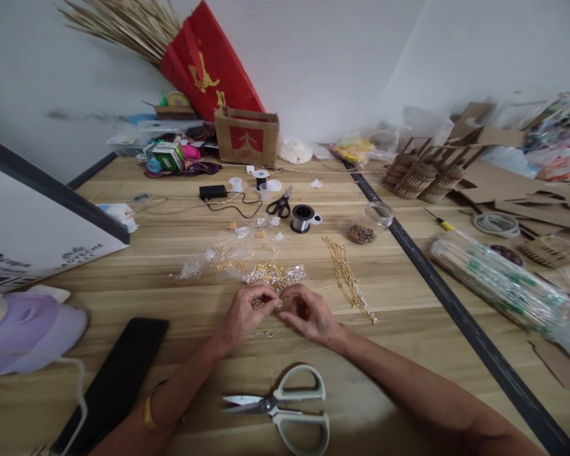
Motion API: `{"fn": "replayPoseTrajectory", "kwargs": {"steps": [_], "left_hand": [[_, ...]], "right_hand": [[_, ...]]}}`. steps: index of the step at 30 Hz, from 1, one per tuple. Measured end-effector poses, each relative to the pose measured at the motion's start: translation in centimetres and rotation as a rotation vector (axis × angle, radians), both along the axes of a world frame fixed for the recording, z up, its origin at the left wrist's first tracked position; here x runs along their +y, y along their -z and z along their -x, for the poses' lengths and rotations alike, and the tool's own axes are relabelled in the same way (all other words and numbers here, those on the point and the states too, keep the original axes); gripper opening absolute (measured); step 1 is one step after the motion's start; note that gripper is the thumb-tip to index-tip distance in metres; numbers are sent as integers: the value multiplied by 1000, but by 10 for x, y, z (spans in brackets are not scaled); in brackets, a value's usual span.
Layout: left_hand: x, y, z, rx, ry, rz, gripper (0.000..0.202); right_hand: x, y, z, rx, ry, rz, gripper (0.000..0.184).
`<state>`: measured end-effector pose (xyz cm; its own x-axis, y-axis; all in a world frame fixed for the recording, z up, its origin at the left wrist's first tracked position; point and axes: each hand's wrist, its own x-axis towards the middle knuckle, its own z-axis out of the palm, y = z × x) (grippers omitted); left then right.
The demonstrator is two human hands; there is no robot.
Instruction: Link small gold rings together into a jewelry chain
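My left hand (247, 311) and my right hand (311, 315) meet fingertip to fingertip over the middle of the wooden table. Between the left thumb and forefinger is a small shiny ring-like piece (280, 303), too small to make out fully. The right fingers are curled in a pinch beside it; what they hold is hidden. Just below the hands lies a thin silver chain (268, 333). Behind them is a pile of gold and silver jewellery findings (270, 275), partly on clear plastic bags. Gold chains (346, 278) lie to the right.
White-handled scissors (297, 405) lie in front of me, a black phone-like slab (116, 380) to the left. Farther back are black scissors (280, 204), a wire spool (303, 218) and a jar of beads (362, 233). Wrapped sticks (498, 282) lie right of a dark strip.
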<state>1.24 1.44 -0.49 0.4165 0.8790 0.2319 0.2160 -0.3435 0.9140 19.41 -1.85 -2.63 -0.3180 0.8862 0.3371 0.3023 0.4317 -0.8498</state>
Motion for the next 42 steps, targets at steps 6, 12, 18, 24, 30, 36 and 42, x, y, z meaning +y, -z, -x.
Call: {"fn": "replayPoseTrajectory", "kwargs": {"steps": [6, 12, 18, 24, 30, 36, 42], "left_hand": [[-1, -3, -1, 57, 5, -47, 11], [0, -1, 0, 79, -2, -25, 11], [0, 0, 2, 11, -41, 68, 8], [8, 5, 9, -64, -151, 191, 14], [12, 9, 13, -178, -168, 285, 23], [12, 5, 14, -171, -198, 255, 30], [15, 7, 18, -152, -187, 255, 35]], "right_hand": [[2, 1, 3, 40, -32, 60, 13], [4, -2, 1, -32, 10, -8, 14], [3, -6, 2, -66, 11, -20, 15], [3, -5, 1, -47, 29, -12, 14], [4, -3, 0, -19, 48, 25, 15], [5, -4, 1, -23, 44, 26, 13], [5, -1, 1, -23, 46, 39, 12]]}}
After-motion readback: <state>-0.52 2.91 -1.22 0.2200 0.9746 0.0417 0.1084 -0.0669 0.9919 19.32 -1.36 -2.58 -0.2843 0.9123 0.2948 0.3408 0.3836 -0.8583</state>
